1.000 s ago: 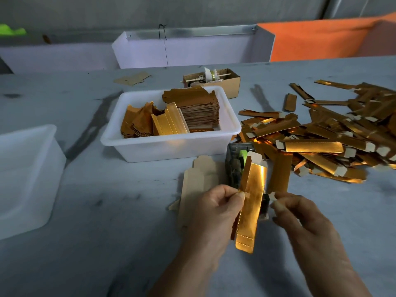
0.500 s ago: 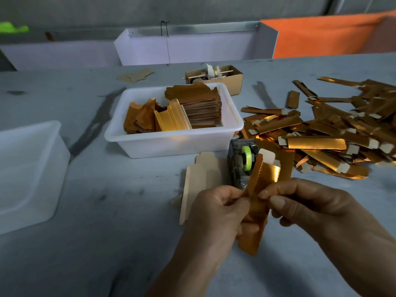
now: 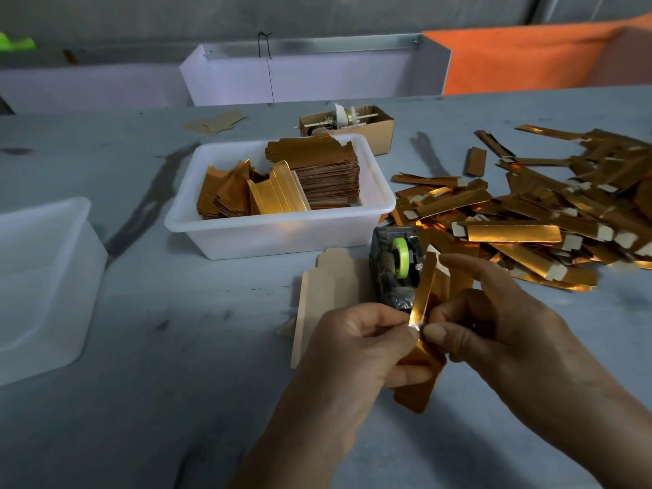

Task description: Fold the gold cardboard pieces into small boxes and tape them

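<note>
The left hand (image 3: 356,347) and right hand (image 3: 494,333) both pinch one folded gold piece (image 3: 421,347) held upright just above the surface (image 3: 176,400), in front of the tape dispenser (image 3: 397,270). If the pinch slackens before the tape is pressed flat, the seam could spring open or the tape crease, to judge by the small shiny bit between the thumbs. Left thumb and fingers curl around the piece's lower half; the right thumb and forefinger press its edge, other fingers bent behind. Finished gold pieces (image 3: 511,234) lie heaped to the right; flat blanks fill the white tub (image 3: 282,234).
</note>
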